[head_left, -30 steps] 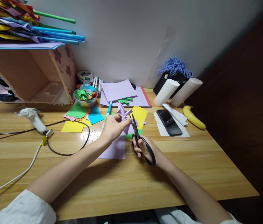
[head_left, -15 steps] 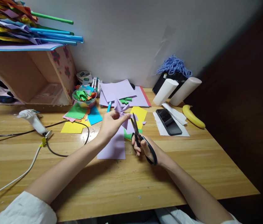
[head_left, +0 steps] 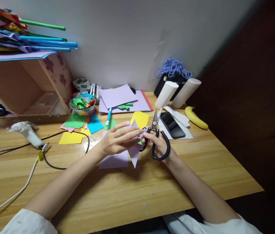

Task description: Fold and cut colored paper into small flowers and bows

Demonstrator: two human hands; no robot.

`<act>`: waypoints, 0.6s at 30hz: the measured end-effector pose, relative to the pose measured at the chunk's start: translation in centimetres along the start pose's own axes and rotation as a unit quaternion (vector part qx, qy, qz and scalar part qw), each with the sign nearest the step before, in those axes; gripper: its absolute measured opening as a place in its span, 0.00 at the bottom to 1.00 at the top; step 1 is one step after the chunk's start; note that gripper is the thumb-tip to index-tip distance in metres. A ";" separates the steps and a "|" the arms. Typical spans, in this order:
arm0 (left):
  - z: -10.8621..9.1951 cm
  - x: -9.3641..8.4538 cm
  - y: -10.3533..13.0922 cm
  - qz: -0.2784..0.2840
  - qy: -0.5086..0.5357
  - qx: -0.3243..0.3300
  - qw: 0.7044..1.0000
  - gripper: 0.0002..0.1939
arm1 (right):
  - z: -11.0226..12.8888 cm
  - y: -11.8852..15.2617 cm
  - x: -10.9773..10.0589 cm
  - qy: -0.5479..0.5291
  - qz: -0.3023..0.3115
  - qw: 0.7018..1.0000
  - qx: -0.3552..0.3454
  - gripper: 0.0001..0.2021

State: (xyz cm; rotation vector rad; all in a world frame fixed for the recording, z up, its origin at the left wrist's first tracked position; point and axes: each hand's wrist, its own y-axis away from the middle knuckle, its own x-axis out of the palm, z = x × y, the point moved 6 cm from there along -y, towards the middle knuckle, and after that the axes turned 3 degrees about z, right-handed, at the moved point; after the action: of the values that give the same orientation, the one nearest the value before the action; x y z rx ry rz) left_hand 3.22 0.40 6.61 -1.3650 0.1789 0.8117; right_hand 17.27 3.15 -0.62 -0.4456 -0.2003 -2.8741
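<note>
A folded purple paper star (head_left: 134, 155) with pointed tips hangs between my hands above the table. My left hand (head_left: 119, 139) lies across it with the fingers stretched out, covering much of it; its thumb is hidden. My right hand (head_left: 158, 144) has the black-handled scissors (head_left: 155, 123) in it, blades pointing up and parted. Its thumb and fingertips meet the star's right side, near my left fingertips. Under the star lies a flat purple sheet (head_left: 113, 161), and a yellow paper (head_left: 140, 119) is just behind.
Coloured paper squares (head_left: 75, 120) and a bowl of scraps (head_left: 82, 104) are at left, near a cable (head_left: 59, 168) and a white device (head_left: 27, 131). A blue marker (head_left: 108, 117) lies centrally. At right are a phone (head_left: 172, 125), a banana (head_left: 196, 118) and white rolls (head_left: 166, 94).
My left hand has gone from pinching the star to stretched fingers over it. The star has turned and come lower. The scissors have swung upright in my right hand, which now meets the paper.
</note>
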 end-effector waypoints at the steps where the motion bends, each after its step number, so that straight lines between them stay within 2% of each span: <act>1: -0.1 0.2 0.0 0.012 -0.007 0.007 1.000 0.10 | 0.0 -0.1 0.0 0.001 0.001 1.000 -0.004 0.08; 4: 0.7 0.5 0.2 0.029 -0.013 -0.030 0.999 0.18 | 0.2 -0.3 -0.3 0.006 -0.019 0.999 -0.037 0.09; 6: 2.0 0.6 0.4 0.031 0.028 -0.117 0.992 0.25 | 0.5 -0.4 -0.9 0.006 -0.054 0.996 -0.066 0.09; 8: 3.5 0.8 0.8 0.033 0.117 -0.233 0.965 0.30 | 0.8 -0.4 -1.4 0.000 -0.087 0.992 -0.089 0.10; 10: 4.6 1.6 1.5 0.032 0.243 -0.349 0.904 0.28 | 1.1 -0.4 -1.6 -0.008 -0.100 0.989 -0.105 0.10; 12: 4.8 2.9 2.2 0.049 0.374 -0.452 0.809 0.22 | 1.2 -0.3 -1.5 -0.014 -0.096 0.989 -0.111 0.10; 14: 4.0 4.3 2.6 0.086 0.468 -0.524 0.706 0.18 | 1.2 -0.3 -1.3 -0.016 -0.087 0.990 -0.112 0.09; 16: 3.0 5.1 2.6 0.127 0.492 -0.562 0.653 0.16 | 1.0 -0.2 -0.9 -0.007 -0.079 0.991 -0.108 0.09; 17: 2.6 5.4 2.5 0.142 0.497 -0.574 0.636 0.15 | 0.9 -0.2 -0.7 0.003 -0.074 0.992 -0.106 0.09; 18: 2.4 5.4 2.5 0.130 0.496 -0.590 0.623 0.15 | 0.8 -0.2 -0.6 0.014 -0.071 0.992 -0.105 0.10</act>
State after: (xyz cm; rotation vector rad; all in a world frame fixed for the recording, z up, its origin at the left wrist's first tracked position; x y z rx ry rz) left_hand 4.82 4.78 2.21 -3.0537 0.8263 0.1939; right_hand 18.00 3.64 -0.09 -0.4449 0.0810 -3.0529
